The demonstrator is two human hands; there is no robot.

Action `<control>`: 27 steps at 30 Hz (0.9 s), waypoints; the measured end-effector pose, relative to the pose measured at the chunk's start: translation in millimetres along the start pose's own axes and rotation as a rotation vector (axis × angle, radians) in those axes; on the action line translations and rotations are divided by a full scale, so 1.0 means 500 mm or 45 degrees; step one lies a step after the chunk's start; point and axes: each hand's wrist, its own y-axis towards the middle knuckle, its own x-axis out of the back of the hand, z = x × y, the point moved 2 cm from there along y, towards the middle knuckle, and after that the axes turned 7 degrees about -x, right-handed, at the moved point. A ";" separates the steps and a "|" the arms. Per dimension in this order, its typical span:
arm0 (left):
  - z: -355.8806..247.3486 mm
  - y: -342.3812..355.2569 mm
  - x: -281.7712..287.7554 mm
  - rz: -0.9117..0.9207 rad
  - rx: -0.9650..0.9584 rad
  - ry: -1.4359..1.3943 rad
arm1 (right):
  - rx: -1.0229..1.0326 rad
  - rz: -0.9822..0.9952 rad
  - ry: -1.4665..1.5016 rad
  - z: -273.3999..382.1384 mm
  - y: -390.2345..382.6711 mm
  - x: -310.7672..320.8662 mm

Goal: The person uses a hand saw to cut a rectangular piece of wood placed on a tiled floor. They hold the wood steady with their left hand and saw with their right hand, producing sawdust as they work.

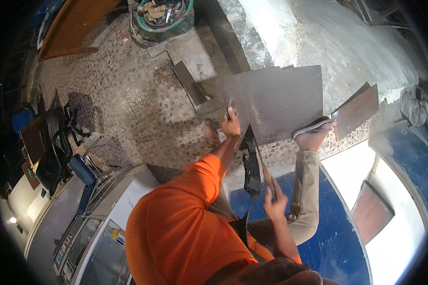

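Observation:
A large dark brown board (280,102) lies on the pebbled floor in front of me, with my sandalled right foot (314,131) at its right edge. My left hand (230,123) is closed at the board's left edge, its fingers around a small dark thing that I cannot make out. Closer to my body, my right hand (275,202) is wrapped round the lower end of a long narrow tool (264,166) with a light-brown part; its thin far end points toward the board. A black strap-like piece (252,173) hangs beside the tool.
A narrow dark offcut (190,83) lies beyond my left hand. Brown panels (356,111) lean at the right, near a grey wall (356,57). A green tub of scraps (164,16) stands at the far side. Left are a glass-fronted cabinet (100,242) and a blue chair (82,169).

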 end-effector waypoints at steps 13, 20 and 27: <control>0.035 -0.059 0.001 -0.051 0.130 -0.105 | -0.035 0.004 0.003 0.038 -0.019 -0.004; 0.018 -0.056 0.025 -0.014 0.395 -0.091 | -0.098 0.061 0.053 0.060 -0.124 0.094; 0.017 -0.052 0.021 0.128 0.512 -0.062 | 0.029 0.005 0.027 -0.001 0.078 -0.090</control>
